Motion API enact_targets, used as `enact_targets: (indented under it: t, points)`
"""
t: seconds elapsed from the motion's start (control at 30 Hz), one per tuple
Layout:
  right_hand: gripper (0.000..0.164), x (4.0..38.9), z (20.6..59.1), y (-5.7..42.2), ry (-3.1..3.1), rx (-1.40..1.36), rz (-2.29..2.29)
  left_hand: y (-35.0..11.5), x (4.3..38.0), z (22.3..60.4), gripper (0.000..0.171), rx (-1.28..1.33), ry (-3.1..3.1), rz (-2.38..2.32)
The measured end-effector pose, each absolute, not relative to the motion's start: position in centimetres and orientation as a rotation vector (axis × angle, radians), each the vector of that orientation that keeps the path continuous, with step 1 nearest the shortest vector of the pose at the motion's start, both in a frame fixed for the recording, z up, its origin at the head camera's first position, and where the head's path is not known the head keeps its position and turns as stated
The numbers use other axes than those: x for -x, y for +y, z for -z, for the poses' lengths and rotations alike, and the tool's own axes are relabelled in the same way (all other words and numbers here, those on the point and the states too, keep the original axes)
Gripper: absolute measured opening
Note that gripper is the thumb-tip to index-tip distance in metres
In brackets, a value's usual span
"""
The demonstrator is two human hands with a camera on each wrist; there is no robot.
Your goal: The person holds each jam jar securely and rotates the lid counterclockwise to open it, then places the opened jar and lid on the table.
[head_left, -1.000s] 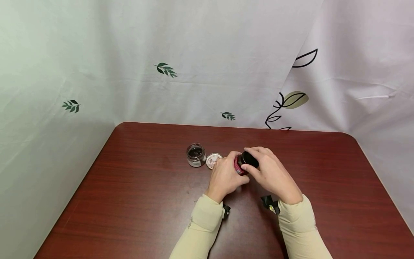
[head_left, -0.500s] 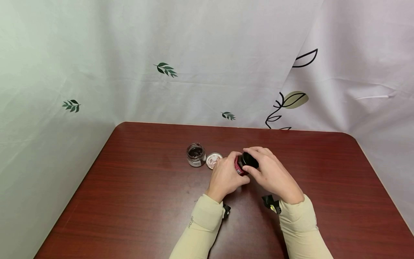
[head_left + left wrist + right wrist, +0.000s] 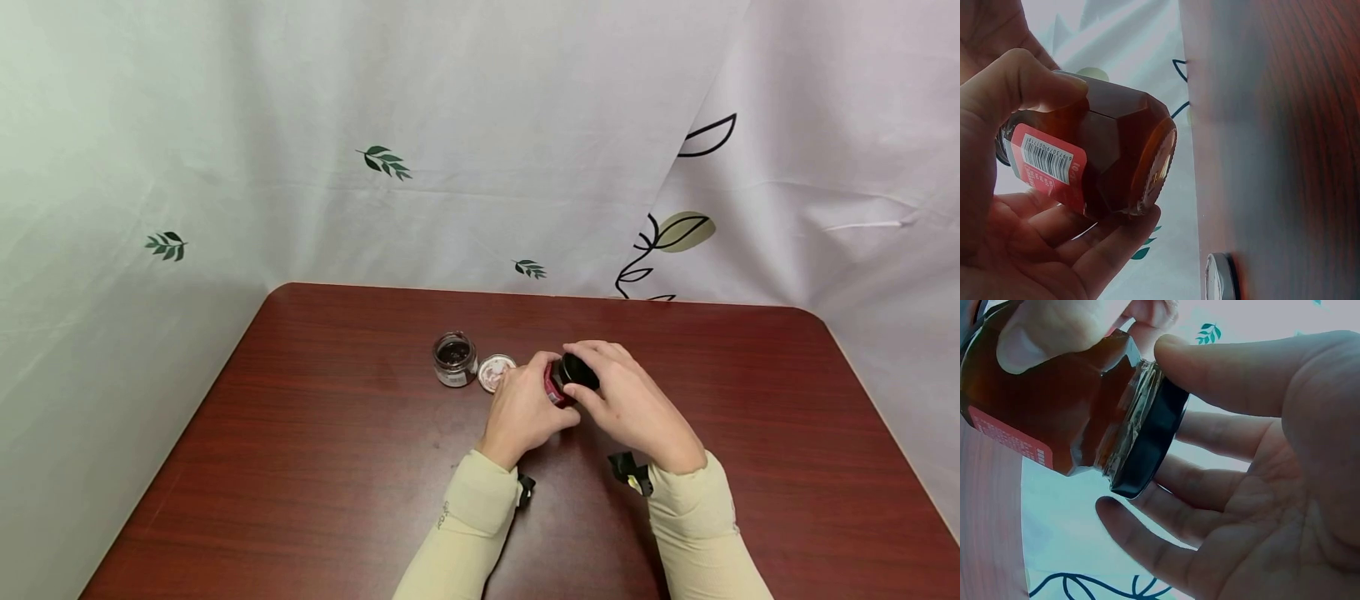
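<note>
My left hand grips a faceted glass jar of dark reddish-brown contents. Its red label carries a barcode. In the left wrist view the thumb presses on the glass and the fingers curl under it. The jar is tilted, base toward the left, above the table. A black lid sits on its mouth. My right hand holds this lid, the thumb at its near edge and fingers around the far side. The head view shows only part of the jar between the two hands.
An open glass jar with dark contents stands on the table, left of my hands. Beside it a round lid lies with its smeared white inside facing up, partly behind my left hand. A white patterned curtain hangs behind the table.
Both hands keep their hold on the jar and its lid. My right hand has shifted very slightly; the open jar and loose lid stay put.
</note>
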State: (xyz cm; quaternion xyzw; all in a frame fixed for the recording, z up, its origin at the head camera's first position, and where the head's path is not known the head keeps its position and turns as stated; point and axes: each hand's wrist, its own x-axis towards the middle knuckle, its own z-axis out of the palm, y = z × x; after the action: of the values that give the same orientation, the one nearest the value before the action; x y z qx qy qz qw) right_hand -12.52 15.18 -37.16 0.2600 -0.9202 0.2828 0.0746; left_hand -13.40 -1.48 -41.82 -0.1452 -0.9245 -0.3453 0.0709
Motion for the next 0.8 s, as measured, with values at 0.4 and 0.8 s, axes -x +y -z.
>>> enact_targets:
  t: [0.4,0.8]
  points:
    - [0.047,12.44,37.16,15.16,-2.734,-0.792,-0.897,-1.53,13.54,42.06,0.062,0.438,-2.763,1.067]
    - [0.047,12.42,37.21,15.2,-2.708,-0.789,-0.933,-1.5,13.51,42.04,0.063,0.44,-2.766,1.06]
